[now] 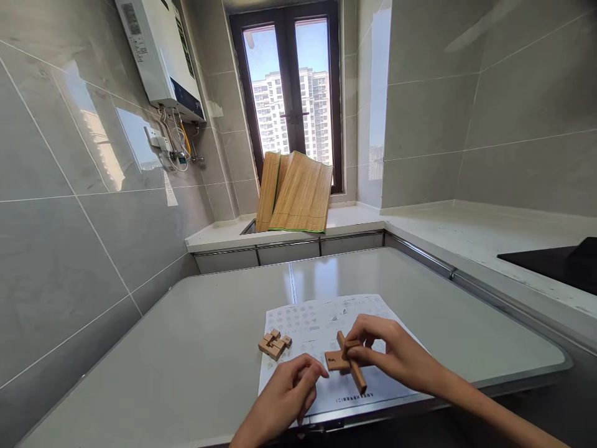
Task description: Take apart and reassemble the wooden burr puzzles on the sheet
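My right hand pinches a small wooden puzzle piece between thumb and fingertips. That piece sits where a long wooden bar crosses a flat wooden piece with a dark mark on it; how they are joined is hidden by the fingers. Just left of the flat piece is my left hand, its fingers curled in and nothing visible in them. Farther left, a cluster of notched wooden puzzle pieces rests on the printed sheet. Diagrams and lettering cover the sheet, which lies beneath both hands.
The white folding table has a seam down its middle. Behind it runs a white counter with a folded bamboo mat below the window. A black appliance stands at the right; a water heater hangs on the left wall.
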Motion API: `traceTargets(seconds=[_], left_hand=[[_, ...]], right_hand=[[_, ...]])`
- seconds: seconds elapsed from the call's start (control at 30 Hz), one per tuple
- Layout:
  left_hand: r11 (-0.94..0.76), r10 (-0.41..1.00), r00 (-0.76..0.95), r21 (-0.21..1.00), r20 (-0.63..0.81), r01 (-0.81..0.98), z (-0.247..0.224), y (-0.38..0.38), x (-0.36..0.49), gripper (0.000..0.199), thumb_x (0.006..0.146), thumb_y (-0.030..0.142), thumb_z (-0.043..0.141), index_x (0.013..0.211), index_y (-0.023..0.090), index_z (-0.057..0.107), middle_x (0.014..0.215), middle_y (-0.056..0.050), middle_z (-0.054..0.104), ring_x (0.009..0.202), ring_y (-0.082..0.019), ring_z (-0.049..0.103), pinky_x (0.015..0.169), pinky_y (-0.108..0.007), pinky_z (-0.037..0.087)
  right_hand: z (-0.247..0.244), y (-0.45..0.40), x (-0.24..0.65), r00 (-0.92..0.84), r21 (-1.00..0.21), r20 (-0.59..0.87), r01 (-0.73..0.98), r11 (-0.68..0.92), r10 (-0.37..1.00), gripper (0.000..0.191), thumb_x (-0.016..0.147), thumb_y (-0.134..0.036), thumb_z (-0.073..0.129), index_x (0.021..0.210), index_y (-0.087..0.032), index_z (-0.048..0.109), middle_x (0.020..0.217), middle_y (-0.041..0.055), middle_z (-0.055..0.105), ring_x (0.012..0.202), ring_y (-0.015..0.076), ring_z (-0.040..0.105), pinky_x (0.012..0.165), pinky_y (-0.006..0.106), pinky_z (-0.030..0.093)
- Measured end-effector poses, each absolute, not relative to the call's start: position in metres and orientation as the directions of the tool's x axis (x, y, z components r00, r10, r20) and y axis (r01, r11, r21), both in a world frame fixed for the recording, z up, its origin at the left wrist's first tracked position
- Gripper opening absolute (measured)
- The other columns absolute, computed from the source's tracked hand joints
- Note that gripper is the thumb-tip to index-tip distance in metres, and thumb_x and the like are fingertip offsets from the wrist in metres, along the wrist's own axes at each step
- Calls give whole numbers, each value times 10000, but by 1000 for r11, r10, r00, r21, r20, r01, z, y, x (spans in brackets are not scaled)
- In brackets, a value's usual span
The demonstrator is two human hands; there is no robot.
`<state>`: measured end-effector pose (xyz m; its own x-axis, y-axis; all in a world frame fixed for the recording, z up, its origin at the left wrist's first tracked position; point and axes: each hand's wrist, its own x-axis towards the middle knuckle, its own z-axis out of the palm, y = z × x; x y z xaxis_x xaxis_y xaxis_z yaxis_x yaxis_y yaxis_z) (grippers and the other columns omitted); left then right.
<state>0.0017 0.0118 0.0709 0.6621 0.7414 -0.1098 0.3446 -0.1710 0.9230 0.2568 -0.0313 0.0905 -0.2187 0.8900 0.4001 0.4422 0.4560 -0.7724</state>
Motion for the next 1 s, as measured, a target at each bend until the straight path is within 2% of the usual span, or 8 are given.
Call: traceTargets(seconds=[0.1, 0.2, 0.33, 0.5, 0.6, 0.77, 0.83, 1.0], left_hand=[[-348, 878, 469, 800, 95, 489, 55, 23, -14, 440, 954, 607, 482, 909, 202, 648, 598, 48, 480, 549, -128, 442, 541, -239, 358], [-385, 923, 276, 662, 269, 643, 38, 38, -35, 399, 977, 572, 436, 925, 232, 639, 741, -9, 609, 676, -193, 552, 661, -303, 450], [-436, 870, 185, 537, 458, 722, 16, 57, -55, 309, 936, 507, 540, 1078, 246, 622, 1123, -75, 652, 1107, -289, 578, 943, -435, 494], [-405, 883, 199, 476, 425, 781, -8, 79, -57, 596, 841, 469, 655, 1350, 214, 479, 1423, -134, 505, 1371, -350, 411, 1117, -543, 376], [-387, 901, 219, 466, 374, 796, -11, 86, -52, 669, 815, 448, 664, 1390, 197, 432, 1427, -145, 512, 1374, -359, 421, 1119, -542, 364], [-359, 918, 213, 475, 334, 803, -5, 88, -45, 671, 818, 466, 632, 1398, 193, 433, 1367, -136, 586, 1293, -349, 521, 1079, -524, 400], [-350, 921, 204, 475, 331, 807, -3, 88, -44, 671, 816, 472, 625, 1394, 184, 441, 1362, -138, 595, 1288, -350, 529, 1065, -514, 415], [-329, 923, 176, 461, 343, 824, -6, 90, -39, 662, 825, 455, 611, 1388, 150, 444, 1331, -149, 619, 1249, -343, 559, 1015, -497, 455]], right_hand=[[73, -8, 279, -88, -804, 332, 495, 330, 939, 247, 928, -449, 618, 922, -215, 696, 953, 53, 759, 822, 208, 696, 693, 293, 523], [51, 18, 305, 86, -809, 283, 557, 189, 955, 306, 905, -502, 587, 913, -215, 690, 880, 56, 781, 808, 234, 721, 675, 301, 524], [23, 52, 334, 275, -803, 233, 595, 25, 933, 305, 853, -498, 587, 907, -220, 699, 754, 43, 783, 748, 253, 731, 632, 307, 502], [-1, 87, 353, 431, -819, 202, 567, -90, 879, 292, 817, -444, 595, 918, -194, 705, 840, 81, 793, 774, 260, 735, 697, 334, 512], [-10, 101, 363, 513, -840, 178, 524, -142, 840, 334, 792, -449, 606, 925, -161, 710, 904, 121, 792, 821, 275, 743, 689, 333, 529], [-19, 107, 376, 569, -852, 152, 490, -185, 808, 384, 778, -498, 600, 910, -152, 702, 863, 131, 783, 752, 276, 736, 602, 328, 532], [-19, 105, 376, 589, -835, 185, 516, -190, 786, 389, 774, -495, 596, 936, -153, 686, 910, 143, 767, 834, 299, 724, 661, 356, 540], [-13, 90, 358, 576, -764, 379, 636, -107, 724, 474, 834, -464, 520, 1177, -143, 582, 1247, 197, 595, 1183, 354, 573, 904, 450, 496]])
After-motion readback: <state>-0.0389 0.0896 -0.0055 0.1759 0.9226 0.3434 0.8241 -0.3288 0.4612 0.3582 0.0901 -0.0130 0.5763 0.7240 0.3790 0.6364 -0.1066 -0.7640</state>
